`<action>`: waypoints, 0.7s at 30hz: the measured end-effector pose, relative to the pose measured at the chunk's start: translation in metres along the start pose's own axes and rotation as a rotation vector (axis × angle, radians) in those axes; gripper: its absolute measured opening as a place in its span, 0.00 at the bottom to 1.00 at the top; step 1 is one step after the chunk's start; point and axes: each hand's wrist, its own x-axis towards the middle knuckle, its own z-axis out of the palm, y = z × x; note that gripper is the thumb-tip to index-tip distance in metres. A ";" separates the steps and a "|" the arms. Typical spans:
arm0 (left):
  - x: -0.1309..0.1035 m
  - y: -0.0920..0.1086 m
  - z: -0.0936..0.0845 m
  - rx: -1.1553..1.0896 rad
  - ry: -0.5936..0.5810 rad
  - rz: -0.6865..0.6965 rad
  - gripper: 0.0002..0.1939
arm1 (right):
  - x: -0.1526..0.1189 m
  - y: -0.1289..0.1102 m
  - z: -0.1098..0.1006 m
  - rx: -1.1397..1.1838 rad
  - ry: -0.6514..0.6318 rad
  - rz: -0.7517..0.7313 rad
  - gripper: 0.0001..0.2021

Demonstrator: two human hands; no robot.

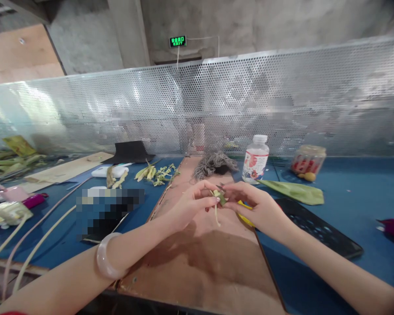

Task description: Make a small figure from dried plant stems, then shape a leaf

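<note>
My left hand (193, 203) pinches a small green leaf-like piece (222, 199) between thumb and fingers, above the brown board. From it a thin pale strip (216, 215) hangs down. On the other side, my right hand (254, 201) has its fingertips closed on the same piece. Something small and dark shows at the right fingertips, too small to name. A yellow looped handle (246, 213) shows just below my right hand; whether the hand touches it I cannot tell. Behind the hands lies a bundle of grey yarn (213, 165).
A labelled plastic bottle (255, 162) and a jar with red marks (308, 161) stand behind my right hand. A long green leaf (295, 192) lies near a black phone (318, 227). Wilted plant pieces (156, 174) and cables (42, 245) lie left. A perforated metal screen (157, 105) closes off the back.
</note>
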 end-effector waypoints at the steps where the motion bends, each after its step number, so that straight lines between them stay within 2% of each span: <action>1: 0.000 0.001 0.001 -0.003 0.004 -0.006 0.06 | 0.000 0.000 0.000 -0.025 0.015 -0.021 0.13; 5: -0.001 0.003 0.001 -0.003 0.001 -0.015 0.05 | -0.001 -0.004 -0.002 -0.169 0.054 -0.160 0.07; 10: -0.001 0.001 0.001 -0.005 -0.006 0.006 0.06 | -0.001 -0.008 -0.001 -0.253 0.094 -0.315 0.06; 21: 0.000 0.001 0.002 -0.025 -0.056 0.044 0.08 | -0.001 -0.006 -0.001 -0.237 0.077 -0.331 0.08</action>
